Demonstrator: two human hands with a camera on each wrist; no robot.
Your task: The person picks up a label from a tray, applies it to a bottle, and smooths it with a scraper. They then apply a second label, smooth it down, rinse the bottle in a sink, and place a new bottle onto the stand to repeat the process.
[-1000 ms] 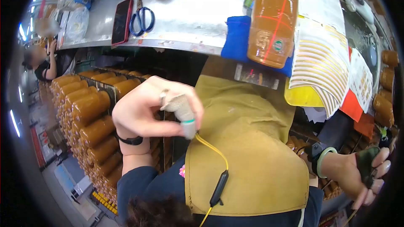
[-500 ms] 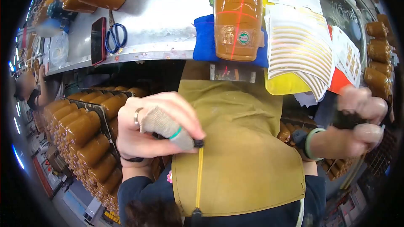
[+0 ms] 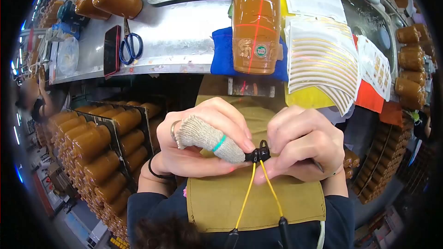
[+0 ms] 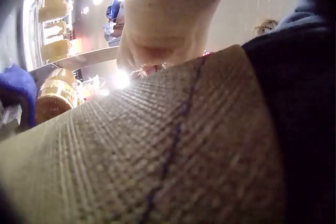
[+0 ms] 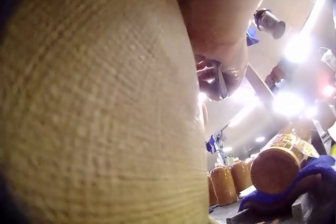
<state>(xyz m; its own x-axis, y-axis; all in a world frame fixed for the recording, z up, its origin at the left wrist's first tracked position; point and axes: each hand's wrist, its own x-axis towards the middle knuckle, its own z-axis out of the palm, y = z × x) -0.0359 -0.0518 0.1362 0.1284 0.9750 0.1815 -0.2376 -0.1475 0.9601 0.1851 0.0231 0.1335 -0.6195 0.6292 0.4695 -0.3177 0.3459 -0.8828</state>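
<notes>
In front of the tan apron (image 3: 258,203), both hands meet at a small black cord connector (image 3: 258,155) with a loop on top. Two yellow cords (image 3: 245,196) hang from it to black sleeves. My left hand (image 3: 203,133) pinches the connector's left side; one finger wears a knitted finger cover (image 3: 203,138) with a green band. From the other side my right hand (image 3: 307,140) has curled fingers and thumb at the connector's loop. A thin dark edge shows between its lower fingers. In the right wrist view, apron cloth (image 5: 105,103) hides most of the work.
A glazed brown bottle (image 3: 256,23) lies on a blue cloth (image 3: 222,55) under red laser lines. Left of it on the metal bench (image 3: 180,32) are a phone (image 3: 112,50) and scissors (image 3: 131,48). Gold-striped label sheets (image 3: 323,60) lie right. Racks of brown bottles (image 3: 99,157) stand left.
My right hand has swung in from the far right, where it held something dark, to meet the left. My left hand has moved rightward with the connector; two cord strands now spread below it.
</notes>
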